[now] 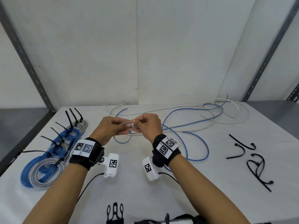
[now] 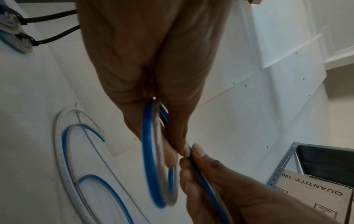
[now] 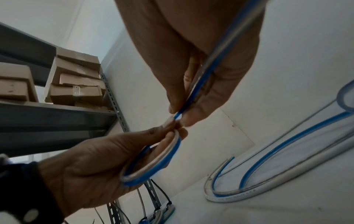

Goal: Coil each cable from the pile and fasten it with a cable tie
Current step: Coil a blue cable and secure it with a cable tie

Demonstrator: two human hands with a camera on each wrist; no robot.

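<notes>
- A white table stands against a plain white wall, with grey slotted shelf posts at either side; cardboard boxes sit on a shelf in the right wrist view
- Taking the row of finished coils as the landmark: it lies along the table's left edge, blue and grey bundles each cinched with a black tie whose tail sticks up
- To the right of those coils, above the middle of the table, both hands meet around a blue-and-white cable
- The left hand has fingers and thumb curled round a small loop of that cable, 1 or 2 turns as far as I can tell
- The right hand pinches the same cable between thumb and fingertips, just beside the left hand's fingertips, and the free run passes under its palm
- Farther right and back from the coils lies the loose pile of white and blue cable, the held cable trailing into it
- Far right of the coils, well apart from the hands, lie the spare black cable ties, some bent into loops
- Judged step: winding has only begun on this cable, with most of its length on the table
- The next move calls for the right hand to slide along and feed another turn into the left hand's grip, keeping the turns matched in size and free of the pile
</notes>
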